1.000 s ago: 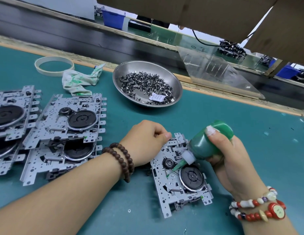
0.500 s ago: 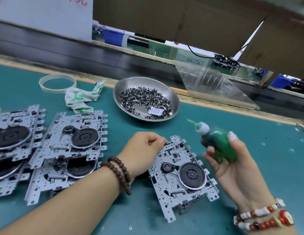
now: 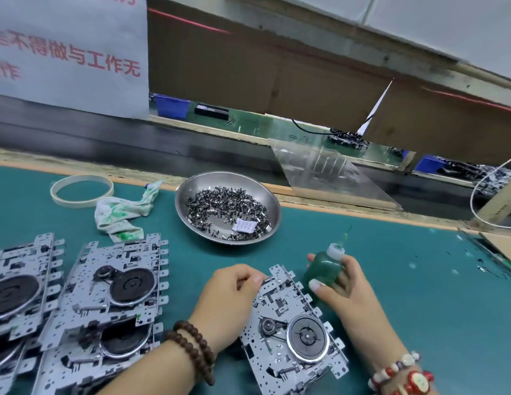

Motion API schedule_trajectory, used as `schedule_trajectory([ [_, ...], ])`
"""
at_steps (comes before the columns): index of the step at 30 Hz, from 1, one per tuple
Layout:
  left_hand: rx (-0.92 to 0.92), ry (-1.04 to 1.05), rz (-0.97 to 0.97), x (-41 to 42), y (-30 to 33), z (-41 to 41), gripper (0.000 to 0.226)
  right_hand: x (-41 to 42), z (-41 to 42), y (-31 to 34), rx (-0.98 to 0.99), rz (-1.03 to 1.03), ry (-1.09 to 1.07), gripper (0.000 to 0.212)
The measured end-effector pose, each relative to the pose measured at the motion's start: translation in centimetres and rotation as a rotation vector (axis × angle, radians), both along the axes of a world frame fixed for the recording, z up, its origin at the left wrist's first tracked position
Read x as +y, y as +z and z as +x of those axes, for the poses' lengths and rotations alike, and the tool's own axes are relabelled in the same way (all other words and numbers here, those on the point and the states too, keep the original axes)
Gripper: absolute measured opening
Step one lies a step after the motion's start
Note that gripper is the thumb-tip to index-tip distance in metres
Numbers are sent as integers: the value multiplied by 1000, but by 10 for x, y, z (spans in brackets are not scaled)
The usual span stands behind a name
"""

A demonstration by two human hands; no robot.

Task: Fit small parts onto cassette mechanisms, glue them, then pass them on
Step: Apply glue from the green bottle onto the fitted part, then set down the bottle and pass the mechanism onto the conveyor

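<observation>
Far left there's a stack of cassette mechanisms (image 3: 86,303) piled overlapping on the teal mat (image 3: 419,280), with a tape ring (image 3: 81,191) and a green-stained rag (image 3: 120,212) behind them. Further along sits the steel bowl (image 3: 271,201) full of small parts (image 3: 220,206), so the supply is within easy reach. Then the action: the person's left hand (image 3: 228,303) is curled over the top-left edge of the one mechanism (image 3: 291,332) being worked on, fingers pinching its corner to keep it from sliding. It lies flat on the mat right in front of the person, between both wrists. Just to its right, the right hand (image 3: 342,283) grips the green glue bottle (image 3: 324,269), nozzle pointing up and well clear of the plate. Looks like gluing on this piece is wrapping up, or the bottle is just parked upright between dabs, hard to say which. Either way, keeping the tip up like that is smart so nothing drips on the flywheel (image 3: 307,337) or belt. For passing it on, probably best to lift by the plate edges, keep it level, and not touch whatever spot is still wet. The conveyor belt (image 3: 134,143) behind the bench seems the likely place for it
</observation>
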State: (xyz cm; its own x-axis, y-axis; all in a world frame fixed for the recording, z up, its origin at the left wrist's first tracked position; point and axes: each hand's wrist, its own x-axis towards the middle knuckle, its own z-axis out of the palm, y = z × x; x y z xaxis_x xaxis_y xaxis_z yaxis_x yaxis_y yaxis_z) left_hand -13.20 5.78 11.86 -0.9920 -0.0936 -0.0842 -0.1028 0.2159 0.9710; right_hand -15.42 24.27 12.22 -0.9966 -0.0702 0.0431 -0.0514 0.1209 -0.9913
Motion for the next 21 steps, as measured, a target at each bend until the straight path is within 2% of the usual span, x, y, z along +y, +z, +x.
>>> schedule_trajectory([
  [6, 68, -18, 18, 1, 4, 3, 19, -1, -2, -4, 31, 265, 59, 39],
  [9, 133, -26, 53, 3, 8, 5, 19, 2, 7, 2, 16, 199, 35, 45],
  [11, 165, -15, 86, 2, 10, 6, 19, 7, 18, 8, 46, 171, -97, 45],
  [14, 182, 9, 127, 2, 10, 7, 19, 10, 45, 17, 52, 133, -245, 30],
  [17, 196, 1, 138, 3, 10, 9, 20, 1, 71, 26, -5, 218, -166, 14],
  [21, 198, -34, 145, 3, 10, 11, 20, -13, 86, 31, -112, 257, -18, 18],
])
